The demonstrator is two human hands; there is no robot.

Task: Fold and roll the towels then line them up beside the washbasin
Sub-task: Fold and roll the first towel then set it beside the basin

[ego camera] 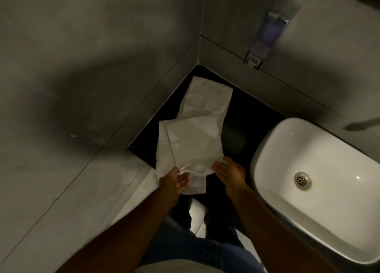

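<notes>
A white towel (193,143) lies folded lengthwise on the black counter (253,116), left of the white washbasin (320,170). A second white towel (207,96) lies flat behind it, reaching toward the corner. My left hand (174,182) pinches the near edge of the front towel, which hangs slightly over the counter's front edge. My right hand (228,170) rests flat, fingers apart, on the towel's near right corner. A small label shows on the hanging edge below my left hand.
Grey tiled walls meet in a corner behind the counter. A soap dispenser (265,38) hangs on the right wall above the counter. The basin's metal drain (302,180) is visible. Pale floor tiles and my legs show below the counter edge.
</notes>
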